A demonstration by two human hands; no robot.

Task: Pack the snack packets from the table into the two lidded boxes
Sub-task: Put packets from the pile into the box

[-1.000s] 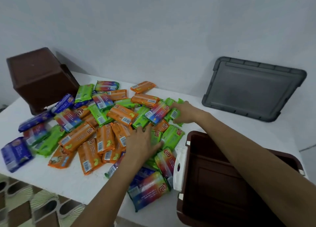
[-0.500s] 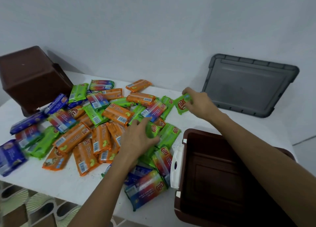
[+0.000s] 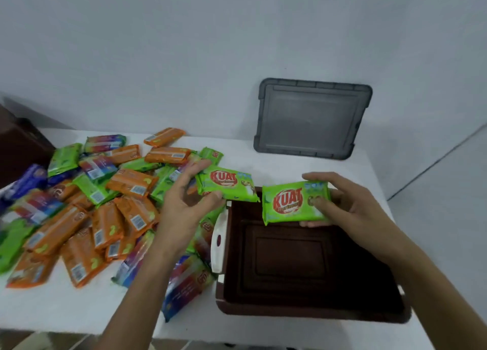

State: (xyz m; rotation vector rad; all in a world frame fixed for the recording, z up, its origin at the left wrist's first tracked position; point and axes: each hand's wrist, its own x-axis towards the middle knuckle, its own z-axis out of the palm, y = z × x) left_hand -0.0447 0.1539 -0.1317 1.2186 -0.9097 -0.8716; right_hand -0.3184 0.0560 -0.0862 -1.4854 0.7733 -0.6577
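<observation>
A pile of snack packets (image 3: 110,199) in orange, green, blue and rainbow wrappers covers the left half of the white table (image 3: 66,310). An open dark brown box (image 3: 311,312) stands at the front right with nothing inside. My left hand (image 3: 184,204) grips a green packet (image 3: 226,182) at the box's far left corner. My right hand (image 3: 350,204) holds a second green packet (image 3: 292,202) above the box's far edge. The second brown box (image 3: 18,152) lies at the far left, mostly out of view.
A grey lid (image 3: 311,117) leans against the wall behind the open box. A white latch (image 3: 218,244) hangs on the box's left side. The table's front edge runs just below my forearms, with patterned floor beneath.
Both hands have lifted off the pile, each with a green packet, and moved right over the open box. The view has shifted right, pushing the far-left box to the frame's edge.
</observation>
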